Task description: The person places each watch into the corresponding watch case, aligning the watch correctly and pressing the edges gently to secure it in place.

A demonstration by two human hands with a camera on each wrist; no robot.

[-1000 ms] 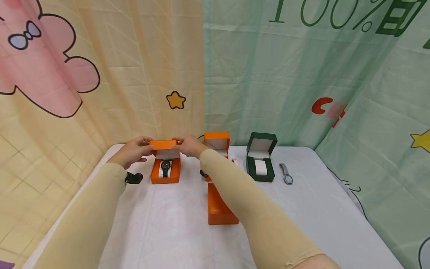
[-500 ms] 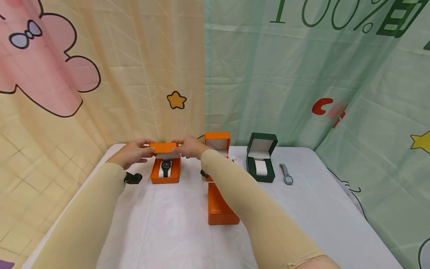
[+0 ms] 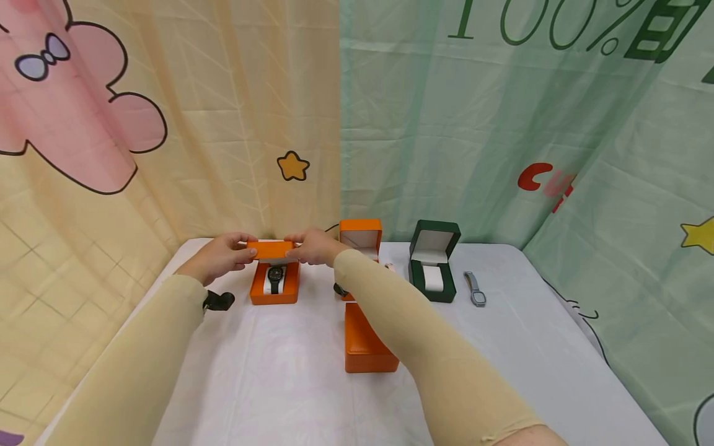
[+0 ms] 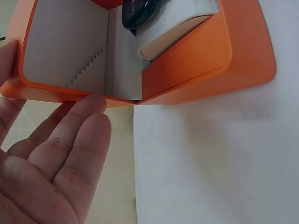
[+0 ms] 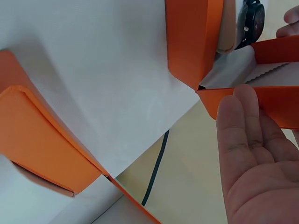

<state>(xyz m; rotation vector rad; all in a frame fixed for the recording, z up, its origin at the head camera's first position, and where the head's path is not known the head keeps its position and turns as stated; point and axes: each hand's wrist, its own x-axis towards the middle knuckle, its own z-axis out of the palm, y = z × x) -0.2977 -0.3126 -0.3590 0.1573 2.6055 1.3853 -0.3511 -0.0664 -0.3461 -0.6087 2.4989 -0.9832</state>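
Observation:
An orange watch box (image 3: 273,291) stands open at the table's far left with a black watch (image 3: 274,277) on its pale cushion. Both hands hold its hinged lid (image 3: 270,249), tipped forward and low over the base. My left hand (image 3: 223,255) pinches the lid's left end, thumb in front and fingers on top. My right hand (image 3: 312,246) pinches the right end. In the left wrist view my left hand's fingers (image 4: 70,135) lie against the lid's rim (image 4: 46,91) above the base (image 4: 210,51). In the right wrist view my right hand's fingers (image 5: 243,135) lie behind the lid (image 5: 275,100).
A second orange box (image 3: 360,239) stands open behind my right forearm, and a shut orange box (image 3: 365,344) lies mid-table. A green box (image 3: 434,260) stands open to the right, with a grey watch (image 3: 475,289) beside it. A small black object (image 3: 219,301) lies at the left edge.
The lid has swung forward and down from nearly upright, so its white lining no longer shows in the head view. Both hands followed it slightly lower.

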